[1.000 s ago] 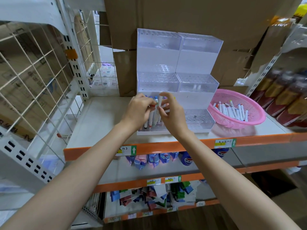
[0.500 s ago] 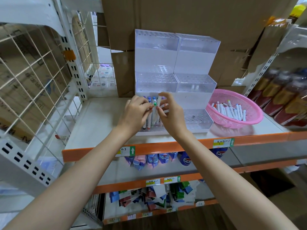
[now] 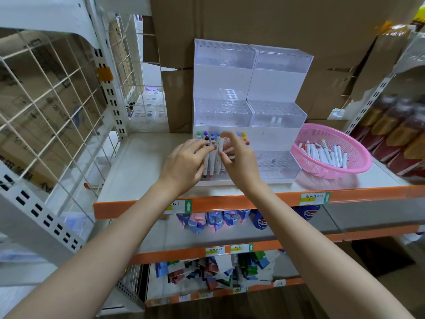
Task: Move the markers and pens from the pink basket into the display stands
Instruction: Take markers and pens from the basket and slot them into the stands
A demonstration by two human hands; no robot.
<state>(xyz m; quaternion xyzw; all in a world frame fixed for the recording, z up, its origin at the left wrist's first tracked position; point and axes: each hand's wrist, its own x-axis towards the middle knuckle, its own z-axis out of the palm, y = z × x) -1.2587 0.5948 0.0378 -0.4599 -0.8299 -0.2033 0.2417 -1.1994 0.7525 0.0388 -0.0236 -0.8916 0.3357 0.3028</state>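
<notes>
Two clear tiered display stands [image 3: 250,107] stand side by side on the shelf. Several white markers with coloured caps [image 3: 210,166] stand in the bottom tier of the left stand. My left hand [image 3: 186,162] pinches markers there at their upper ends. My right hand [image 3: 239,161] grips a white marker [image 3: 221,145] upright just above that tier, beside the left fingers. The pink basket [image 3: 358,163] sits to the right of the stands with several white markers [image 3: 324,154] lying loose in it.
The shelf top [image 3: 142,166] has an orange front edge [image 3: 230,201] with price labels. A white wire grid panel [image 3: 57,107] rises at the left. Cardboard boxes [image 3: 264,24] back the stands. Dark bottles [image 3: 395,134] crowd the right. Lower shelves hold packaged goods.
Both hands stay at the bottom left tier; the marker between them has shifted slightly and the fingers have re-gripped. The view has drifted a little.
</notes>
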